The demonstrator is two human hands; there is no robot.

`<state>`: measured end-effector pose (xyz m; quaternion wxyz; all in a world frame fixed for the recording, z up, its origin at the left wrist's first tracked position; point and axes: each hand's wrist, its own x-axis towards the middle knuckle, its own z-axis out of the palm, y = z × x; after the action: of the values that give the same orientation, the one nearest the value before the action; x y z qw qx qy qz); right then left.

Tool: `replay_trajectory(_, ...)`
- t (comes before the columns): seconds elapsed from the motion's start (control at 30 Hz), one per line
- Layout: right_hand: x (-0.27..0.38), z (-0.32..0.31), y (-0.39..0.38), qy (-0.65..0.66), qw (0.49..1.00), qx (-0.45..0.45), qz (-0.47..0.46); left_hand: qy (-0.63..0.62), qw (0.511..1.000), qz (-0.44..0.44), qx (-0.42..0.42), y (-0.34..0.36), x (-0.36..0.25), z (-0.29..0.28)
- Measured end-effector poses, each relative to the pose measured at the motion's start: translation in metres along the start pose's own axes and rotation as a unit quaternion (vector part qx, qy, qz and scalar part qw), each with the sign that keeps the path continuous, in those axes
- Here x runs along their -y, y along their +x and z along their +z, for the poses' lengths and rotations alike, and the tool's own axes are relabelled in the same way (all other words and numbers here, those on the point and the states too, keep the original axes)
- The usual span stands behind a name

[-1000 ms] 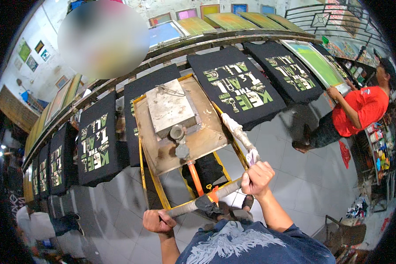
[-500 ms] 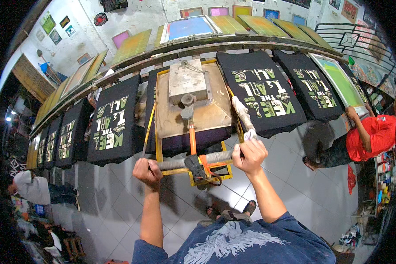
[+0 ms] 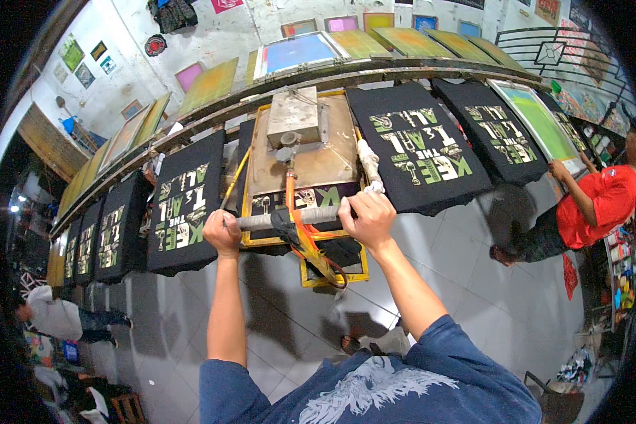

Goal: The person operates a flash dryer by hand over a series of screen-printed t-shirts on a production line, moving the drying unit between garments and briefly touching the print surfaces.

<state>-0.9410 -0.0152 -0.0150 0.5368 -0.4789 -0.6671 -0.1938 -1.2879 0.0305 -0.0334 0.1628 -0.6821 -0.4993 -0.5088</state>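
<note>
Both my hands grip a grey-wrapped handlebar (image 3: 321, 215): my left hand (image 3: 222, 232) is closed round its left end, my right hand (image 3: 369, 218) round its right end. The bar belongs to a flash dryer on a yellow metal frame (image 3: 367, 267). Its flat, stained heater panel (image 3: 336, 159) carries a metal box (image 3: 292, 115), and an orange cable (image 3: 290, 189) runs down to the bar. Beneath the panel lies a black shirt; part of its print (image 3: 304, 198) shows past the near edge. White cloth (image 3: 369, 164) wraps a rod near my right hand.
Printed black shirts (image 3: 417, 152) lie in a row along both sides. At right, a person in a red shirt (image 3: 599, 205) holds a screen with a green area (image 3: 537, 120). Another person (image 3: 56, 313) is at far left. Screens (image 3: 297, 55) line the rack behind; grey tiles (image 3: 438, 261) cover the floor.
The handlebar and both my hands have moved away from me and slightly left. The heater panel has shifted away too, and the print below its near edge has come into sight.
</note>
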Motion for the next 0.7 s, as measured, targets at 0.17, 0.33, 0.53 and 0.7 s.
replay_trajectory(0.17,-0.001,-0.005,-0.006,0.007,1.0,0.028,-0.011,-0.016,1.0,-0.013,-0.006,-0.003,-0.001,0.002)
replay_trajectory(0.33,-0.003,-0.023,-0.013,0.074,0.996,0.052,-0.014,-0.01,1.0,-0.018,-0.004,-0.005,0.0,-0.002)
replay_trajectory(0.53,-0.074,-0.061,-0.071,0.092,0.98,0.13,0.115,0.002,0.998,-0.062,0.012,-0.007,-0.01,-0.002)
replay_trajectory(0.7,-0.173,-0.064,-0.092,-0.143,0.926,0.294,0.188,0.017,0.996,-0.088,-0.003,-0.009,-0.013,-0.004)
